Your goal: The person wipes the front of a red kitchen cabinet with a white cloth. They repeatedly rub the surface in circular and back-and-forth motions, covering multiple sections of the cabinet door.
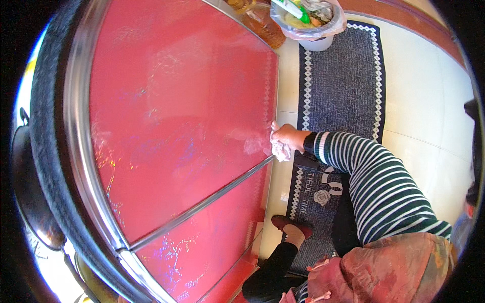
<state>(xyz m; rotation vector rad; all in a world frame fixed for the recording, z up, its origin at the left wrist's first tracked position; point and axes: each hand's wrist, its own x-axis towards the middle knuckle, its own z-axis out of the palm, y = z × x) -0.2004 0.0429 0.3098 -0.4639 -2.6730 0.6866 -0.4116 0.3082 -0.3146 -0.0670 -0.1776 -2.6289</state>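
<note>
My right hand (290, 135), at the end of a striped sleeve, grips a crumpled whitish cloth (281, 150). The cloth is at the bottom edge of a glossy red cabinet panel (182, 113), near the corner where a metal divider strip (204, 200) meets that edge. A pale smeared reflection shows on the panel beside the cloth. Below the strip is a second red panel (197, 246) with a shiny pattern. My left hand is out of view.
A bag-lined bin (318, 42) holding scraps stands beside a container of amber liquid (265, 26). A dark patterned mat (341, 83) covers part of the tiled floor (413, 98), under my shoe (280, 222). A dark pan (38, 189) lies beyond the metal-trimmed counter edge (77, 113).
</note>
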